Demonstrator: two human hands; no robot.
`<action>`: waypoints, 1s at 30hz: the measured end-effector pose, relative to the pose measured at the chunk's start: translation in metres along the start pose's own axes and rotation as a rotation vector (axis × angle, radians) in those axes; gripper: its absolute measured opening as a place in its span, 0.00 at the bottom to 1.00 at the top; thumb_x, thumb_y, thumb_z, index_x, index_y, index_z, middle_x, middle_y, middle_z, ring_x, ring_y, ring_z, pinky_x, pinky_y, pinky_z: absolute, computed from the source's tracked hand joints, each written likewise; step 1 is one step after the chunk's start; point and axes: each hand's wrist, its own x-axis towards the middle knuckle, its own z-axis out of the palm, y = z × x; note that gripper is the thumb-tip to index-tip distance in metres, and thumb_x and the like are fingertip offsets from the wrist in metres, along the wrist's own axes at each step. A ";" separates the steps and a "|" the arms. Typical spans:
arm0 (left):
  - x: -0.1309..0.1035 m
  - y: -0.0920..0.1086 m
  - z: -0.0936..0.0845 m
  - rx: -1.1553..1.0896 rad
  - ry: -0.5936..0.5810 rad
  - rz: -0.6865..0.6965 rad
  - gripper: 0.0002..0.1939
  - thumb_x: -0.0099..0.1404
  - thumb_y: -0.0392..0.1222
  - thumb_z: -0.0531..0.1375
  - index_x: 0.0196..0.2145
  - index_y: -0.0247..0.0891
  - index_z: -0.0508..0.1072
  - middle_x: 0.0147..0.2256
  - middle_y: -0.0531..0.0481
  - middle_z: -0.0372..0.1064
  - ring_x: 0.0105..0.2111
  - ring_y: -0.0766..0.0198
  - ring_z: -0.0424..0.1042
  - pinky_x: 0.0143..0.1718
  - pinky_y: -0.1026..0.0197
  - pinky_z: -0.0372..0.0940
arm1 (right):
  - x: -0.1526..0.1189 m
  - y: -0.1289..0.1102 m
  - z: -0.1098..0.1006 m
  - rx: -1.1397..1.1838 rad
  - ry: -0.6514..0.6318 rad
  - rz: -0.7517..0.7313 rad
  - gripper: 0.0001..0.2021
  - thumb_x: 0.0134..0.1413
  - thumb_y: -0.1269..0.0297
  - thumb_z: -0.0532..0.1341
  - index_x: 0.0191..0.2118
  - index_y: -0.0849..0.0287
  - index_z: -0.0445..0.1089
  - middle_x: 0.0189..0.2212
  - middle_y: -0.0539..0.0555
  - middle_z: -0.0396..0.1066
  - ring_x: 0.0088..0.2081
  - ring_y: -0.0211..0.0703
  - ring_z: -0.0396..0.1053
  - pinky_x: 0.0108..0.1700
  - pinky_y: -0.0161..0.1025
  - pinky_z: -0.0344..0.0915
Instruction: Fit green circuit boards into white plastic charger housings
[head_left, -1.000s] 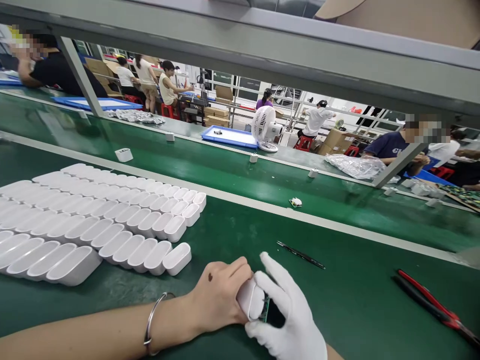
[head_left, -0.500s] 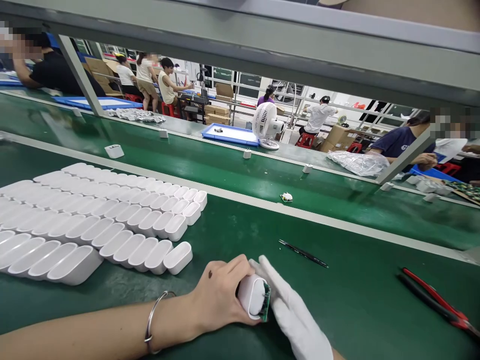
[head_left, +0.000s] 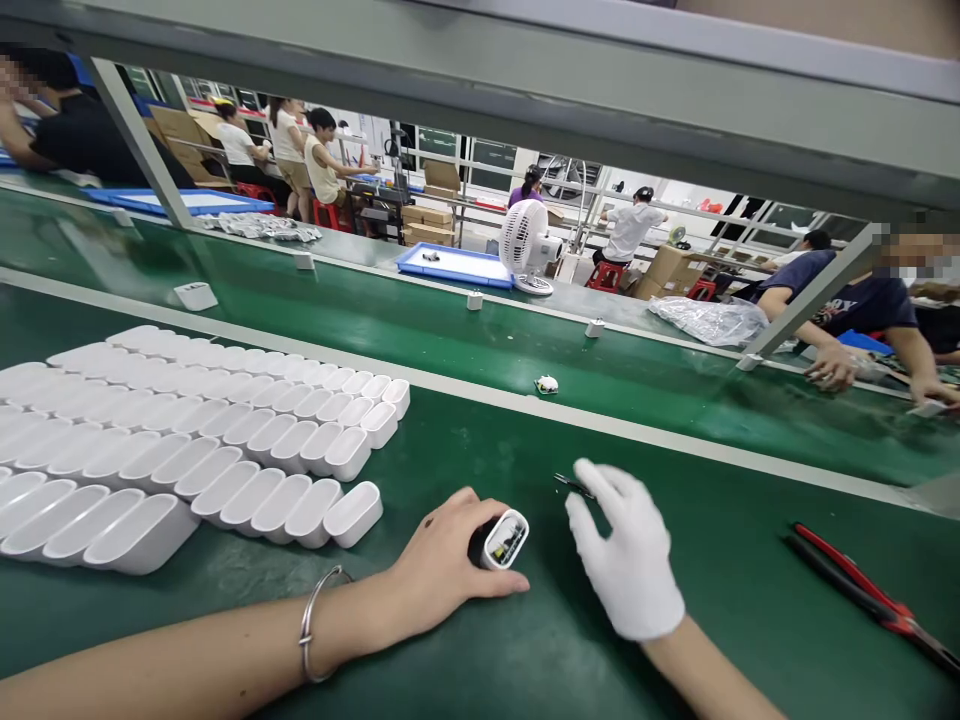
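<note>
In the head view, the left hand [head_left: 439, 550] has its grip closed round a white case [head_left: 519, 515], just above or on the tabletop [head_left: 465, 670]; I cannot tell whether they touch. Its fingers wrap the far side, the thumb runs along the near side. Circuit parts [head_left: 507, 541] show inside. The gloved right hand [head_left: 626, 560] is over the tweezers [head_left: 571, 486], its grip partly open, thumb and forefinger apart; whether any finger touches them I cannot tell.

To do this well, I would hold the case firmly below its rim, mouth unblocked, and take the tweezers by the shank, leaving their points free and clear of the parts.

The case's open mouth faces up and rightward, toward the camera; the oval's long axis slants from lower left to upper right. The tweezers' points aim leftward, their shaft slanting down to the right under the glove.
</note>
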 end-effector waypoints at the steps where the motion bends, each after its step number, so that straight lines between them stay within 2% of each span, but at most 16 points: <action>1: 0.001 -0.001 0.000 -0.003 -0.004 -0.002 0.20 0.48 0.54 0.68 0.38 0.44 0.72 0.33 0.54 0.68 0.36 0.59 0.66 0.36 0.60 0.61 | 0.007 0.010 0.000 -0.202 0.046 -0.054 0.14 0.53 0.60 0.59 0.45 0.54 0.71 0.44 0.60 0.70 0.44 0.55 0.67 0.41 0.50 0.67; 3: 0.003 -0.003 0.000 -0.030 -0.014 0.017 0.27 0.45 0.55 0.70 0.42 0.44 0.71 0.39 0.50 0.68 0.40 0.56 0.65 0.41 0.57 0.62 | 0.016 0.029 0.001 -0.455 0.000 -0.111 0.09 0.53 0.64 0.59 0.40 0.54 0.72 0.40 0.58 0.72 0.39 0.53 0.68 0.33 0.45 0.66; 5: 0.002 -0.005 0.001 -0.075 -0.033 0.040 0.37 0.43 0.51 0.71 0.51 0.46 0.66 0.45 0.49 0.67 0.43 0.56 0.65 0.46 0.55 0.61 | 0.019 0.039 0.003 -0.482 -0.067 -0.115 0.07 0.56 0.66 0.56 0.35 0.54 0.72 0.33 0.55 0.72 0.31 0.46 0.68 0.26 0.38 0.63; 6: 0.002 -0.005 0.001 -0.089 -0.045 0.049 0.39 0.44 0.48 0.71 0.53 0.47 0.64 0.46 0.50 0.67 0.43 0.56 0.65 0.47 0.55 0.61 | 0.018 0.039 0.003 -0.426 -0.075 -0.104 0.08 0.58 0.66 0.55 0.35 0.54 0.71 0.32 0.54 0.72 0.28 0.43 0.68 0.24 0.36 0.62; 8: 0.002 -0.006 0.001 -0.106 -0.058 0.066 0.35 0.48 0.41 0.69 0.53 0.47 0.65 0.41 0.52 0.69 0.39 0.59 0.66 0.44 0.58 0.62 | 0.016 0.029 -0.001 -0.231 -0.070 -0.099 0.09 0.60 0.66 0.52 0.39 0.54 0.69 0.32 0.52 0.71 0.26 0.39 0.68 0.24 0.34 0.63; 10: 0.004 -0.006 0.001 -0.121 -0.038 0.074 0.27 0.47 0.40 0.69 0.47 0.46 0.71 0.34 0.55 0.67 0.33 0.63 0.65 0.35 0.63 0.61 | 0.013 0.009 -0.011 -0.085 -0.110 -0.192 0.10 0.61 0.66 0.51 0.44 0.53 0.67 0.32 0.51 0.71 0.26 0.37 0.68 0.27 0.33 0.64; 11: 0.005 -0.006 0.001 -0.136 -0.020 0.067 0.25 0.45 0.42 0.70 0.43 0.44 0.73 0.32 0.56 0.66 0.30 0.65 0.64 0.31 0.64 0.59 | 0.013 -0.002 -0.018 -0.086 -0.140 -0.268 0.11 0.61 0.67 0.51 0.45 0.51 0.67 0.31 0.50 0.70 0.26 0.37 0.68 0.27 0.33 0.64; 14: 0.007 -0.007 0.002 -0.181 0.016 0.036 0.26 0.38 0.47 0.74 0.37 0.43 0.74 0.30 0.58 0.62 0.27 0.67 0.61 0.26 0.67 0.54 | 0.011 -0.028 -0.033 -0.308 -0.180 -0.473 0.14 0.56 0.72 0.51 0.42 0.48 0.68 0.28 0.49 0.70 0.25 0.38 0.66 0.23 0.33 0.59; 17: 0.008 -0.008 0.003 -0.206 0.018 0.020 0.25 0.38 0.48 0.74 0.35 0.42 0.75 0.30 0.58 0.61 0.27 0.68 0.60 0.25 0.67 0.52 | 0.009 -0.034 -0.034 -0.473 -0.156 -0.548 0.17 0.50 0.76 0.50 0.40 0.50 0.68 0.25 0.49 0.68 0.22 0.38 0.63 0.20 0.33 0.53; 23: 0.007 -0.008 0.005 -0.221 0.013 0.011 0.25 0.39 0.47 0.74 0.37 0.44 0.75 0.30 0.57 0.61 0.28 0.67 0.60 0.25 0.67 0.52 | -0.001 -0.027 -0.017 -0.556 -0.162 -0.528 0.16 0.48 0.78 0.52 0.40 0.52 0.67 0.25 0.47 0.68 0.21 0.36 0.62 0.19 0.32 0.46; 30: 0.008 -0.013 0.008 -0.237 -0.003 -0.003 0.25 0.39 0.47 0.74 0.37 0.45 0.76 0.32 0.56 0.64 0.30 0.65 0.63 0.28 0.66 0.55 | -0.001 -0.033 -0.018 -0.589 -0.223 -0.452 0.16 0.48 0.78 0.57 0.40 0.50 0.67 0.28 0.46 0.70 0.22 0.35 0.62 0.21 0.33 0.45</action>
